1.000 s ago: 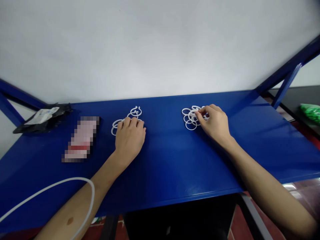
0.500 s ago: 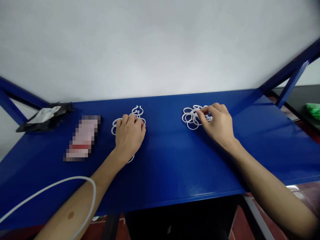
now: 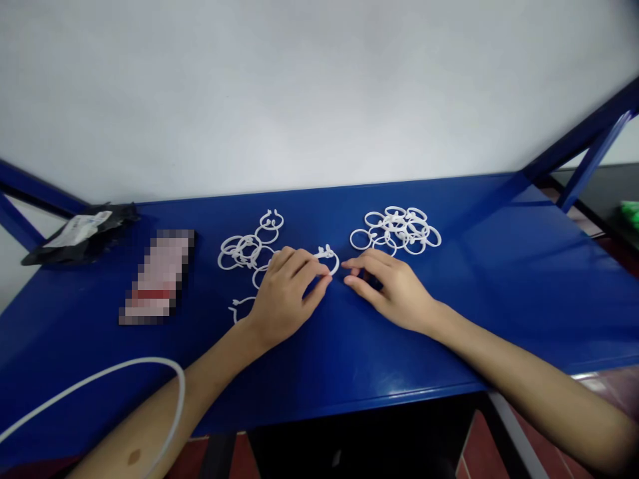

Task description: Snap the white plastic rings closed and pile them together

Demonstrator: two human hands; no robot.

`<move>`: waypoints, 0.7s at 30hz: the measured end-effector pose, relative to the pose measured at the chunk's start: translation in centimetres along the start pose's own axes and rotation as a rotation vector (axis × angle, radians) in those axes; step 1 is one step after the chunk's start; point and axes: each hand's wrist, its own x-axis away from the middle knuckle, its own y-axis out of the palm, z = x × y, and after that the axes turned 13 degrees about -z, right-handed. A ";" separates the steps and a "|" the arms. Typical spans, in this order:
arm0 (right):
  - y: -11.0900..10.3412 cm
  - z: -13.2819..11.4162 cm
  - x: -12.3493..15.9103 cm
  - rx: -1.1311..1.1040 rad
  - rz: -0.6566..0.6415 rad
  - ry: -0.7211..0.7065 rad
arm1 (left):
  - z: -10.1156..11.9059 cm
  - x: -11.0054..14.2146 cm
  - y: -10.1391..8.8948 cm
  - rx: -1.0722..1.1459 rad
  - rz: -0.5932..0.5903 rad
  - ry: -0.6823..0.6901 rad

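Between its thumb and fingertips, my left hand (image 3: 287,293) grips a white plastic curtain ring (image 3: 335,265), whose split ends with small knobs point up and away. My right hand (image 3: 394,289) is just right of it, thumb and forefinger apart, holding nothing and not touching the ring. Behind and beside my left hand lie several open rings (image 3: 239,253), partly hidden by the hand. A pile of closed rings (image 3: 399,226), overlapping one another, sits beyond my right hand.
A blurred-out flat pinkish object (image 3: 157,276) lies on the blue table (image 3: 349,359) at left. Behind it is a black plastic package (image 3: 80,233) with a white label. A white cable (image 3: 100,379) crosses over my left forearm. A pale wall rises along the table's back edge.
My left hand has moved right from the left-hand rings and now holds one ring. My right hand has come away from the right-hand pile, toward the middle and nearer me.
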 end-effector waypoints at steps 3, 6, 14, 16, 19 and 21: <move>0.6 -0.2 -0.2 -0.158 -0.046 0.072 | 0.2 0.2 0.4 0.021 -0.031 0.042; 0.7 -0.3 -0.3 -0.360 -0.068 0.118 | 0.3 0.2 0.5 -0.071 -0.037 0.116; 0.9 -0.1 -0.4 -0.473 -0.064 0.158 | 0.8 0.3 0.0 -0.115 0.013 0.226; 0.8 -0.1 -0.4 -0.475 -0.061 0.146 | 0.6 0.3 0.0 -0.067 0.052 0.106; 0.6 -0.3 -0.4 -0.484 -0.051 0.122 | 0.1 0.4 0.2 0.030 0.000 -0.094; 0.5 -0.3 -0.3 -0.466 -0.031 0.115 | -0.3 0.3 0.4 0.099 -0.127 -0.150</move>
